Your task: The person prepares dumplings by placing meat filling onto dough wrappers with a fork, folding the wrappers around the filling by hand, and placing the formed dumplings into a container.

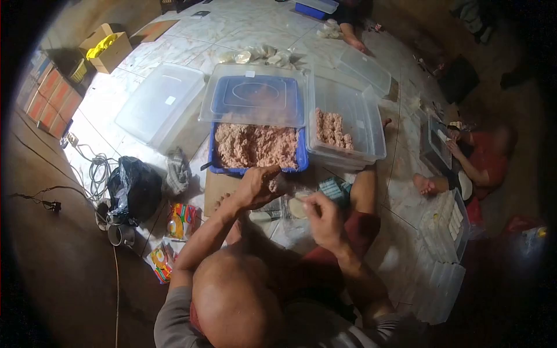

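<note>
Near side of the blue tub point(302, 155), your left hand point(256, 187) curls around pink mixture point(272, 186); apart from it, your right hand point(326, 219) nears a pale disc point(297, 208), grip unclear.

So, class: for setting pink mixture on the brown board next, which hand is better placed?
Probably the left hand: pink mixture seems to show in its grip, and it is nearer the brown board. The right hand is farther across, with no mixture visible in it.
</note>
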### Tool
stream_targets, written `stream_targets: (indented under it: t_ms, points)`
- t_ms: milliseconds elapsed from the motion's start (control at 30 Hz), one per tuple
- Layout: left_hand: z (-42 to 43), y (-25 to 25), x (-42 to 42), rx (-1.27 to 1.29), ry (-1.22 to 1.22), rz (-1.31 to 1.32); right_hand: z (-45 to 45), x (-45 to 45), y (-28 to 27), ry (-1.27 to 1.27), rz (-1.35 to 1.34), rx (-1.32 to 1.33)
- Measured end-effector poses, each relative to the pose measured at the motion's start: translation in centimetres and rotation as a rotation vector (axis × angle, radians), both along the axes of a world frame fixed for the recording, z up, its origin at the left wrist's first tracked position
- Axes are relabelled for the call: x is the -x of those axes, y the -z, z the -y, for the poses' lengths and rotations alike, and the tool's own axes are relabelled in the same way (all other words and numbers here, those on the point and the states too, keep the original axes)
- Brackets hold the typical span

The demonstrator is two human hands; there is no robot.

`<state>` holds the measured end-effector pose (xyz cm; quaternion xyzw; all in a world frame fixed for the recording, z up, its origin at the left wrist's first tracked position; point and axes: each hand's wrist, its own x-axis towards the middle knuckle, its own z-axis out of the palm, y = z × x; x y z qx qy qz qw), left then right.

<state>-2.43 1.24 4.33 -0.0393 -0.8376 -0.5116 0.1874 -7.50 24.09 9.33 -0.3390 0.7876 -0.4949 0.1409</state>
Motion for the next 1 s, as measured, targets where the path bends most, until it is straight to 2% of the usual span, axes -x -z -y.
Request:
stream_targets:
  t_ms: [100,167,200,233,300,333,367,433,467,500,567,600,667,700,733,767,800,833,867,900,933,967,1000]
  points:
    - [0.0,0.9,0.0,0.018,-0.040,0.148,-1.0,0.7,-0.7,0.117,-0.018,0.001]
    - [0.1,0.2,0.2,-0.055,0.038,0.017,-1.1,1.0,-1.1,0.128,0.028,0.023]
    - [0.0,-1.3,-0.1,-0.166,0.098,0.008,-1.1,1.0,-1.3,0.121,-0.056,0.051]
    - [0.1,-1.2,0.0,-0.164,0.098,0.006,-1.0,0.8,-1.0,0.121,-0.058,0.053]
    - [0.5,-0.6,0.0,-0.147,0.087,0.101,-0.9,0.1,0.1,0.139,-0.019,0.055]
    - [0.6,-0.2,0.0,0.063,0.051,0.141,-0.2,-0.6,0.4,0.062,-0.074,0.066]
    - [0.5,0.2,-0.1,0.065,0.056,0.138,0.1,-0.7,1.0,0.068,-0.076,0.068]
    - [0.1,-1.0,-0.3,-0.032,0.006,0.007,0.8,-0.2,1.9,0.024,-0.159,0.002]
    - [0.1,-1.8,-0.5,-0.075,-0.032,0.088,0.5,0.4,1.6,0.061,-0.108,0.029]
    - [0.8,-0.4,-0.5,-0.344,0.015,0.021,0.8,0.7,0.4,0.074,-0.102,0.029]
    - [2.2,-0.7,-1.2,-0.213,-0.004,0.069,2.0,2.1,-2.1,0.138,-0.143,0.028]
    - [2.8,-0.5,-1.2,-0.083,0.051,0.281,3.0,3.4,-1.0,0.098,-0.182,0.030]
    - [1.7,-0.1,-0.7,-0.041,0.023,0.211,5.9,6.5,2.1,0.023,-0.370,0.053]
    - [1.2,0.4,-0.6,-0.008,-0.021,0.139,6.7,7.1,2.6,-0.036,-0.415,-0.154]
    - [0.7,0.4,-0.5,-0.305,0.034,0.215,7.7,7.5,3.4,-0.083,-0.433,-0.009]
    - [1.2,0.3,-0.5,-0.262,0.101,0.321,8.5,7.8,4.3,-0.134,-0.448,0.135]
    - [1.4,1.5,-0.5,-0.461,0.125,0.249,8.6,7.5,3.7,-0.275,-0.624,0.086]
    - [0.6,2.3,-0.8,-0.679,0.153,0.200,8.2,7.2,3.3,-0.304,-0.610,0.032]
    - [0.1,2.6,-1.4,-0.687,0.159,0.217,7.8,6.9,2.9,-0.333,-0.597,-0.022]
    - [-0.7,0.5,-1.7,-0.791,0.177,0.198,7.3,6.5,2.5,-0.362,-0.584,-0.077]
    - [-1.1,-1.0,-1.8,-0.897,0.194,0.178,7.2,7.2,3.1,-0.220,-0.432,-0.044]
    - [-1.3,-1.5,-1.8,-0.902,0.200,0.187,7.0,7.8,3.6,-0.079,-0.280,-0.012]
    - [-1.2,-1.8,-1.6,-0.821,0.181,0.184,6.1,8.6,2.7,-0.029,-0.271,-0.016]
